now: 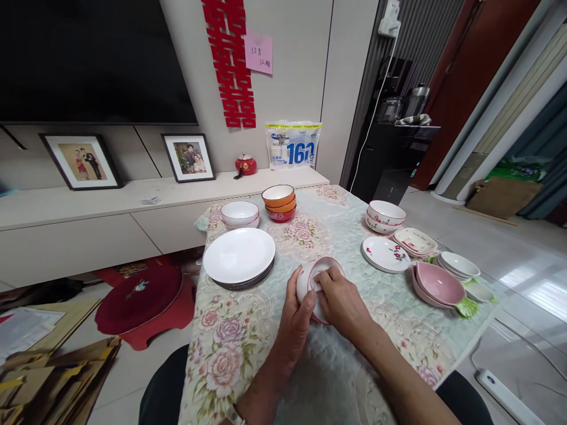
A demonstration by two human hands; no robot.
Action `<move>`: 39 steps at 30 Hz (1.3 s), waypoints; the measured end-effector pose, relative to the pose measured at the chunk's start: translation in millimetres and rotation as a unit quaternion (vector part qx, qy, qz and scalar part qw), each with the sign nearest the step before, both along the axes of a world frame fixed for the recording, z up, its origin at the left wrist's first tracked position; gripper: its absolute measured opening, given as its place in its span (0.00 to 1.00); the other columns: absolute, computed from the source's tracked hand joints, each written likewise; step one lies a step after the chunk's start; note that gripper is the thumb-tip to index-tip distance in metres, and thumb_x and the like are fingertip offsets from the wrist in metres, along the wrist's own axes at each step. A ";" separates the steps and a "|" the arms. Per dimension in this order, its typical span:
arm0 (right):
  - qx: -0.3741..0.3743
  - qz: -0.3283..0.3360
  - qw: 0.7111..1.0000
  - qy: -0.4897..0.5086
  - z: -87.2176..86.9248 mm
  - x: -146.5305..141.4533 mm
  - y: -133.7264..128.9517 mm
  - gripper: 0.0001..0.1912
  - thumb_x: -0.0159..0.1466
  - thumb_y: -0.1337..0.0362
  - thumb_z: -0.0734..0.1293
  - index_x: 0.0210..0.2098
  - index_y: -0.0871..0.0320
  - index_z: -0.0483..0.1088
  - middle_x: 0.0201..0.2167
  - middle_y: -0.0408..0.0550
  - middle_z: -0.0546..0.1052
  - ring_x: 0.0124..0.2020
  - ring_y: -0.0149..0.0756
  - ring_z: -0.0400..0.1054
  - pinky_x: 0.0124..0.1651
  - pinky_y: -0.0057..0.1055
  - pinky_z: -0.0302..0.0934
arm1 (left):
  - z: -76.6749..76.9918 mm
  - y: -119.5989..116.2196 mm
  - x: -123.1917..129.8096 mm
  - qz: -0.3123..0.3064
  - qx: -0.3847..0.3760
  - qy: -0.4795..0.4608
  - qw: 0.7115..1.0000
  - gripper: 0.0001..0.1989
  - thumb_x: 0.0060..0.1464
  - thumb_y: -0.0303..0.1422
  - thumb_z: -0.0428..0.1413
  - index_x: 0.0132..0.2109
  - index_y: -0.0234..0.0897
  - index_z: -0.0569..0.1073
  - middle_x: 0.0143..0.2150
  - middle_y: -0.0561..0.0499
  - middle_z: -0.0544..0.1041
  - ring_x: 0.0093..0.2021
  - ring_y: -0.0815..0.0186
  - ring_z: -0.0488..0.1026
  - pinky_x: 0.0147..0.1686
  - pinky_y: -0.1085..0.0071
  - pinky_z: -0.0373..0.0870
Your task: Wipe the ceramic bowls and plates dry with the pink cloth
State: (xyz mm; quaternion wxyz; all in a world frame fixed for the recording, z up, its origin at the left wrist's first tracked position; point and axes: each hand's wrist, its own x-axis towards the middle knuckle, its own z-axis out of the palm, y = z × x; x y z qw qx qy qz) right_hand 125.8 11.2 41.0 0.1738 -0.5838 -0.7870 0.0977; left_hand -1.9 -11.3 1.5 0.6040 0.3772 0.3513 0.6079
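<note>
A white bowl with a red rim (303, 284) is tilted on its side just above the near middle of the table. My left hand (296, 316) grips its left side, with the thumb near the rim. My right hand (343, 302) reaches into the bowl, its fingers bent together against the inside. Whether something white is pinched under those fingers is hard to make out against the white bowl. To the left lies a stack of plates with a white one on top (239, 255). Behind it are stacked white bowls (240, 212) and a stack of orange and red bowls (279, 203).
On the table's right stand flowered bowls (385, 217), small flowered plates (385, 255), square dishes (415, 241), pink dishes (439, 284) and small white bowls (458, 264). A floral tablecloth (228, 354) covers the table. A red stool (142, 301) stands left; a plastic pack (293, 146) sits on the cabinet.
</note>
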 end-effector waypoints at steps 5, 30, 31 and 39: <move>-0.102 0.098 0.953 0.266 1.5 -5.0 -2.8 0.08 0.62 0.64 0.64 0.40 0.57 0.72 0.35 0.45 0.74 0.36 0.36 0.67 0.40 0.31 0.61 | 2.4 -2.1 -4.4 -0.028 -0.003 0.004 1.000 0.37 0.56 0.43 0.58 0.69 0.42 0.55 0.67 0.42 0.63 0.65 0.51 0.62 0.62 0.58 0.61; 0.060 -0.079 0.964 0.247 -16.8 34.3 25.9 0.14 0.64 0.61 0.62 0.46 0.59 0.73 0.39 0.52 0.74 0.40 0.41 0.68 0.45 0.38 0.63 | 12.6 3.8 -9.9 0.045 -0.089 -0.114 0.989 0.34 0.58 0.47 0.55 0.68 0.48 0.55 0.63 0.44 0.67 0.58 0.53 0.69 0.49 0.59 0.72; 0.005 -0.078 0.949 0.305 -18.2 35.4 27.6 0.15 0.65 0.58 0.61 0.44 0.59 0.74 0.35 0.50 0.75 0.36 0.40 0.69 0.41 0.36 0.64 | 13.4 3.9 -9.9 0.041 -0.090 -0.121 0.988 0.34 0.57 0.46 0.55 0.67 0.48 0.56 0.62 0.45 0.68 0.58 0.53 0.69 0.49 0.60 0.72; -0.018 -0.036 0.916 0.400 -8.2 41.5 26.1 0.21 0.67 0.49 0.60 0.47 0.57 0.73 0.36 0.49 0.77 0.36 0.39 0.70 0.37 0.33 0.63 | 9.8 2.9 -8.0 -0.061 -0.062 -0.046 0.995 0.34 0.55 0.44 0.57 0.66 0.39 0.60 0.62 0.41 0.70 0.60 0.49 0.68 0.57 0.55 0.65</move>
